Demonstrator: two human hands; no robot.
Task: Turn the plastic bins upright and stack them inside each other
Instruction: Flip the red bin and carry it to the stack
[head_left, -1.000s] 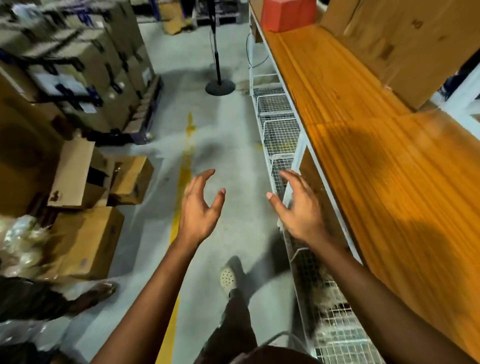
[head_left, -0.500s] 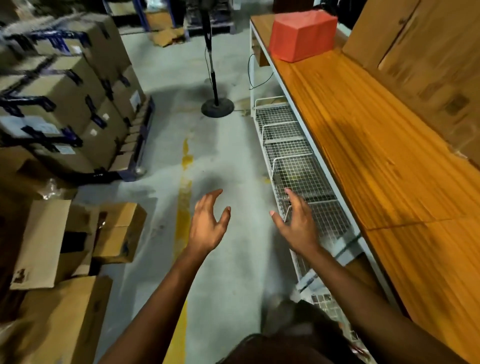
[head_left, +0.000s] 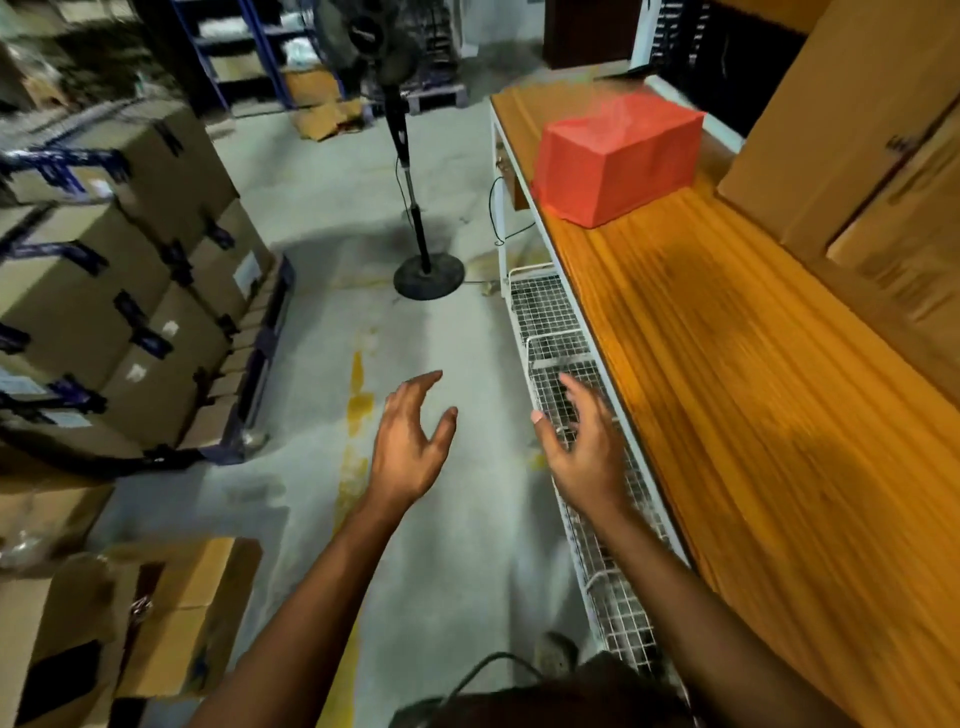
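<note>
A red plastic bin (head_left: 613, 156) lies upside down near the far end of the long wooden tabletop (head_left: 753, 395), its base facing up. My left hand (head_left: 410, 441) hovers over the concrete floor with its fingers spread and nothing in it. Empty as well, my right hand (head_left: 582, 447) is held out over the wire baskets (head_left: 566, 374) beside the table's front edge. Both hands are well short of the bin. No other bin shows.
A pedestal fan (head_left: 415, 208) stands in the aisle ahead, its base near the table's end. Stacked cardboard boxes (head_left: 119, 291) on a pallet line the left side; loose boxes (head_left: 130, 623) lie at the near left. Large cartons (head_left: 857, 135) stand along the table's back.
The view has moved forward along the aisle and tilted up. The red bin has grown larger and nearer. Both hands stay open and spread in front of me.
</note>
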